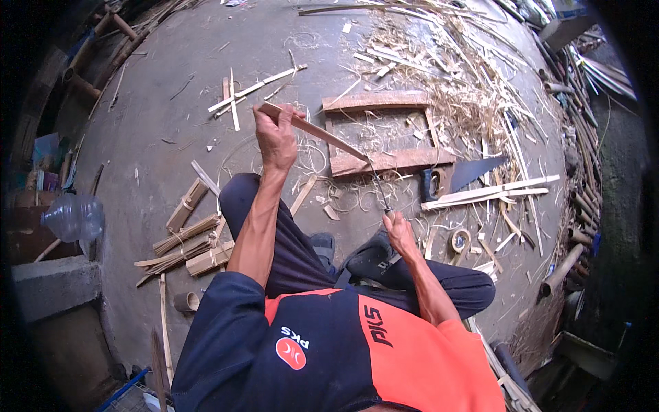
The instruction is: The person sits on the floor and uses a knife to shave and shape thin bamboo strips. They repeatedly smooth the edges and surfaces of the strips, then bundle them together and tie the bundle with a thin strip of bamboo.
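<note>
My left hand (276,141) is raised and closed around one end of a long, flat reddish-brown wooden strip (322,134). The strip slants down to the right, over a rectangular wooden frame (376,101) on the floor. In my right hand (401,235), near my right knee, is the handle of a slim, knife-like tool (379,184). Its narrow blade points away from me, and its tip meets or overlaps the strip's far end; whether they touch I cannot tell. A handsaw (477,172) with a dark handle lies beside the frame's near right corner.
Pale shavings (473,89) heap at the far right. Tied slat bundles (185,240) lie left of my legs, near a short bamboo tube (186,301). A tape roll (459,240) sits by my right knee. Bamboo poles (566,268) line the right wall; a clear plastic jug (74,217) stands left.
</note>
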A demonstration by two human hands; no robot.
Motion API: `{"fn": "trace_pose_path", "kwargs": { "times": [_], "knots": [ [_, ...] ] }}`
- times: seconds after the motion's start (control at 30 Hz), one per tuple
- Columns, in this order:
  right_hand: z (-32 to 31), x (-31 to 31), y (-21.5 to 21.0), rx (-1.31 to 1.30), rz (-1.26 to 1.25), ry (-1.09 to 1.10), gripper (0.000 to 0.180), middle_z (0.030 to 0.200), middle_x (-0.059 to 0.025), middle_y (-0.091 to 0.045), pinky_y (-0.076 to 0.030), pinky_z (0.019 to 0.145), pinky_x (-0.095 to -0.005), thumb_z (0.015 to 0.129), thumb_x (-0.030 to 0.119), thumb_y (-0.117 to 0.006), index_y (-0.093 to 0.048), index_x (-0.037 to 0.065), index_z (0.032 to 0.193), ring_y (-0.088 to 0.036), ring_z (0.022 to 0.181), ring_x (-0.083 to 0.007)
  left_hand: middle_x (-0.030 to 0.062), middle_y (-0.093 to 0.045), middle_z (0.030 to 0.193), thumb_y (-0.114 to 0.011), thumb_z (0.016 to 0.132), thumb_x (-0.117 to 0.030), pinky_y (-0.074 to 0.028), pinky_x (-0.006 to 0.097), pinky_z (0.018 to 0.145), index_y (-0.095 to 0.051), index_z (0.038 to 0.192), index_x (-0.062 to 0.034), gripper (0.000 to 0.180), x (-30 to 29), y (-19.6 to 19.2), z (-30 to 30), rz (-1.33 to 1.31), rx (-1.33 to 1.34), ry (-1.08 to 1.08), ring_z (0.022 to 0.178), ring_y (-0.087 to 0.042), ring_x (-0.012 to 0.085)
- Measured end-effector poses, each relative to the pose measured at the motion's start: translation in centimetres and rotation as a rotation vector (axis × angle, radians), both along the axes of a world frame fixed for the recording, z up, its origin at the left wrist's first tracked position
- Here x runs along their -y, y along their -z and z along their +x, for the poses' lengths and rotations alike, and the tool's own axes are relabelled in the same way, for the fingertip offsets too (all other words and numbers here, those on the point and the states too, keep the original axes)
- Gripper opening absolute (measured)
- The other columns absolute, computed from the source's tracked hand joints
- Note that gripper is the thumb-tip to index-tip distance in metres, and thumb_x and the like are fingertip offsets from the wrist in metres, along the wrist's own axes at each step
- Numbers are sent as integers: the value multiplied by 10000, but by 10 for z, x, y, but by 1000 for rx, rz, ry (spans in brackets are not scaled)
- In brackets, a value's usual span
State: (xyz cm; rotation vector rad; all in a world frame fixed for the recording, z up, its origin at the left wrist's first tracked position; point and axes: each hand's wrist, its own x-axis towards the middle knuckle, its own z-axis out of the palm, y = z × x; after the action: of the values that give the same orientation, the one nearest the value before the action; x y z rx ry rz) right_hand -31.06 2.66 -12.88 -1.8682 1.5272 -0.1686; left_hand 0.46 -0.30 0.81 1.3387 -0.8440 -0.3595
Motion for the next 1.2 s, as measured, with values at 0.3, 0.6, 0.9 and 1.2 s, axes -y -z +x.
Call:
{"fn": "trace_pose_path", "kwargs": {
  "times": [0.3,0.6,0.9,1.2],
  "knots": [
    [-11,14,-4,-118,119,2,368,768,-326,-549,-410,636,-510,854,313,-512,-503,-53,888,-530,795,-487,93,-604,706,-526,878,-124,-484,285,588,-405,895,-9,168,12,-1,-10,-63,-18,10,659,-635,184],
    [-8,-3,1,-78,43,-34,398,745,-281,-583,-454,618,-465,870,327,-473,-517,-67,899,-591,704,-408,83,-597,711,-510,887,-126,-493,286,626,-408,922,-22,150,18,-20,-18,31,42,15,695,-634,170],
    [-23,9,-21,333,280,188,260,604,-61,-496,-420,399,-294,888,292,-478,-457,40,831,-500,452,-143,165,-586,806,-576,802,-110,-478,373,726,-459,969,1,233,77,110,-55,91,6,-59,847,-602,264],
    [-40,17,-59,487,-64,377,176,639,-88,-521,-428,486,-341,798,139,-571,-476,9,870,-549,560,-170,45,-583,703,-419,921,-134,-454,233,462,-491,1163,-9,282,74,65,-115,373,-428,434,534,-540,90]
  ]
}}
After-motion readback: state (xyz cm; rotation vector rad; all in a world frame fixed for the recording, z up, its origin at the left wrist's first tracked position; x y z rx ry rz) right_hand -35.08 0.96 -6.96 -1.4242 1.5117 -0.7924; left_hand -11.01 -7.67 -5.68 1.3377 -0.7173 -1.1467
